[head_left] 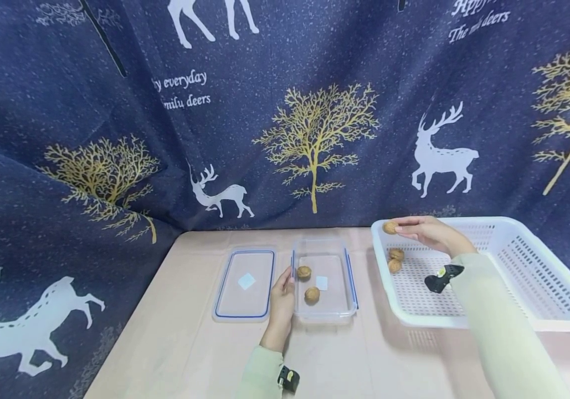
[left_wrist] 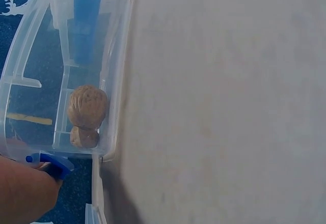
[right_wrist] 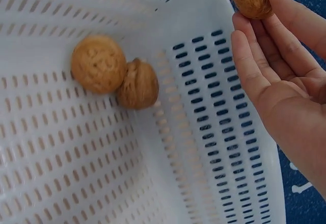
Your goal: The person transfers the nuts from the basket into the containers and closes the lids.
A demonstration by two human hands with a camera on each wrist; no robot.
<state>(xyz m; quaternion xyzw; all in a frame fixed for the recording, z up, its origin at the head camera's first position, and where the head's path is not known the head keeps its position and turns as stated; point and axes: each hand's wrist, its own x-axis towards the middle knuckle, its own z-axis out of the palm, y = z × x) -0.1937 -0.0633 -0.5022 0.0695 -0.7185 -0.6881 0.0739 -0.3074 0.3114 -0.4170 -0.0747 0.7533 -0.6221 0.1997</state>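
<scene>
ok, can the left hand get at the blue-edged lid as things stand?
Probably yes. The lid lies flat just left of the left hand, and nothing visible stands between them. The hand is at the clear container's left side, so it would likely have to leave that first.

With the container (head_left: 324, 316) as the dial's centre, the lid (head_left: 260, 271) lay at 9 o'clock and the basket (head_left: 539, 260) at 3, all on the table (head_left: 190, 305), with the curtain (head_left: 285, 50) behind at 12. In the container, one walnut (head_left: 304, 272) sat toward 10 o'clock, a second walnut (head_left: 312, 295) toward 7. Two touching walnuts (head_left: 394, 266) lay along the basket's 9 o'clock side.
</scene>
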